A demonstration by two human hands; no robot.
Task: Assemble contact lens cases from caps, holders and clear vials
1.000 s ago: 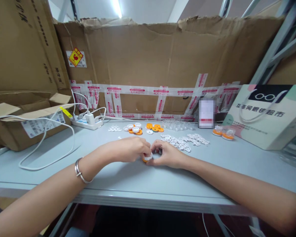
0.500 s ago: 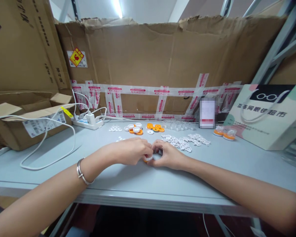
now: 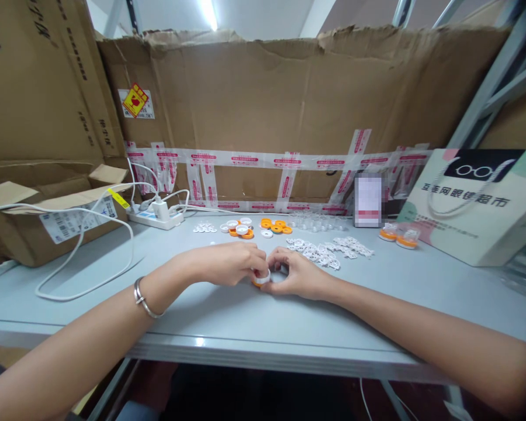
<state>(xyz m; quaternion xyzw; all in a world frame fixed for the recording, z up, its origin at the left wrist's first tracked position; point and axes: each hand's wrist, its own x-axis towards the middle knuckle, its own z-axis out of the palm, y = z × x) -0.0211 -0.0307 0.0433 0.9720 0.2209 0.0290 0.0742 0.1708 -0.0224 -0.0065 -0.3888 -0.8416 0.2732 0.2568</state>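
My left hand [image 3: 232,264] and my right hand [image 3: 298,273] meet at the middle of the grey table [image 3: 228,321]. Both are closed round one small round part, a white cap on an orange ring [image 3: 261,279], pinched between their fingertips just above the tabletop. Behind the hands lie several orange rings [image 3: 275,225], white caps [image 3: 242,227], a spread of small white flat pieces [image 3: 328,251] and clear small parts [image 3: 315,221]. A metal bangle [image 3: 141,298] sits on my left wrist.
A white power strip [image 3: 155,217] with plugged chargers and a looping white cable [image 3: 83,257] lies at the left rear beside an open cardboard box [image 3: 39,216]. Taped cardboard [image 3: 289,105] walls the back. Two orange-and-clear assembled pieces [image 3: 397,235] and a printed paper bag [image 3: 473,199] stand at the right.
Both hands stay in the same spot, fingers shifting slightly on the small cap and ring. Nothing else on the table has moved.
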